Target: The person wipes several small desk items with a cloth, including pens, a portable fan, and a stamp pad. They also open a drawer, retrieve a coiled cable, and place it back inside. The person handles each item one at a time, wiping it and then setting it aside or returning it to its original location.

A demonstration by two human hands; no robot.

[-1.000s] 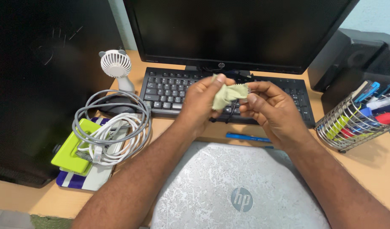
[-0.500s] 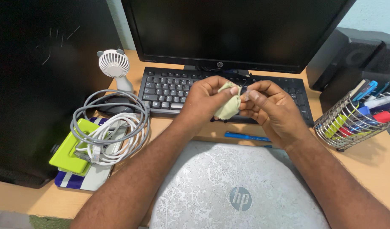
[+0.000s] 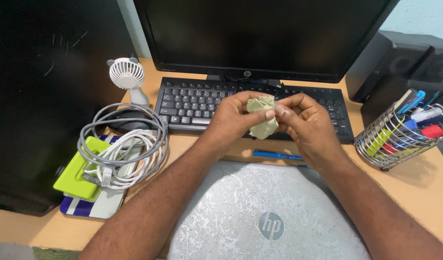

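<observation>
Left hand: the left hand (image 3: 233, 118) is raised above the keyboard, fingers curled, thumb and fingertips pinching the left side of the cloth.
Right hand: the right hand (image 3: 306, 123) meets it from the other side, thumb and forefinger pinched on the cloth's right edge; a thin dark part shows just above the fingers, too small to identify.
Cloth: 1 small pale green cloth (image 3: 262, 118), bunched into a crumpled wad, held between both hands over the keyboard's front rows, clear of the desk.
Keyboard: black keyboard (image 3: 192, 103) lying flat before the dark monitor (image 3: 265, 36).
Laptop: closed silver laptop (image 3: 241, 212) with a mottled lid, under both forearms.
Pen: 1 blue pen (image 3: 274, 155) on the wooden desk (image 3: 423, 188), between keyboard and laptop.
Left group: small white fan (image 3: 127, 77) upright; coiled grey and white cables (image 3: 123, 147) resting on a lime green device (image 3: 77, 175).
Right group: tilted wire basket (image 3: 399, 139) holding coloured pens and markers, with black speakers (image 3: 399, 62) behind.
</observation>
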